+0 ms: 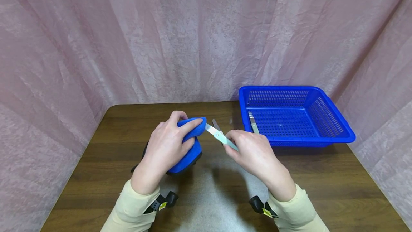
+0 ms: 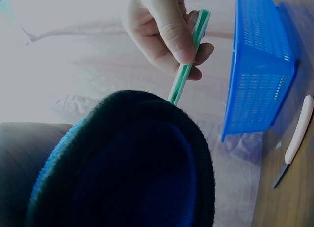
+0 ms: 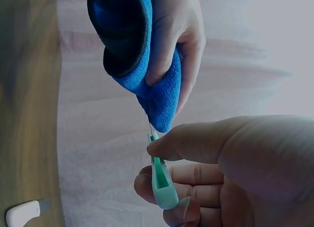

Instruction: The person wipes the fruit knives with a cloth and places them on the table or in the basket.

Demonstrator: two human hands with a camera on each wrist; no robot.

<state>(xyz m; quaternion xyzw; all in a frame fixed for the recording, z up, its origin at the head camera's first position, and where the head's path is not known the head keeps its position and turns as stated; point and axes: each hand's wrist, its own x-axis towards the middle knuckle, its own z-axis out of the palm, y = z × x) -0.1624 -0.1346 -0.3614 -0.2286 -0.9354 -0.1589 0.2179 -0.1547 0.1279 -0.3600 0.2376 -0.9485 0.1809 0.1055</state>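
Note:
My left hand (image 1: 167,140) grips a blue cloth (image 1: 188,156) with dark edging, which hangs folded below the fingers. A fold of it is pinched around the blade of a folding knife, and the blade's tip is hidden inside. My right hand (image 1: 254,149) holds that folding knife (image 1: 222,138) by its mint-green handle, thumb on one side and fingers on the other. In the right wrist view the slotted handle (image 3: 164,188) points away from the cloth (image 3: 167,89). On the table behind lies a second knife (image 2: 298,131) with a pale pinkish handle, mostly covered by my right hand in the head view.
A blue plastic basket (image 1: 309,140) with perforated walls stands at the table's back right. Inside it, along the left wall, lies a knife (image 1: 253,122) with a pale green handle. The wooden table (image 1: 112,146) ends at a pink curtain (image 1: 177,46).

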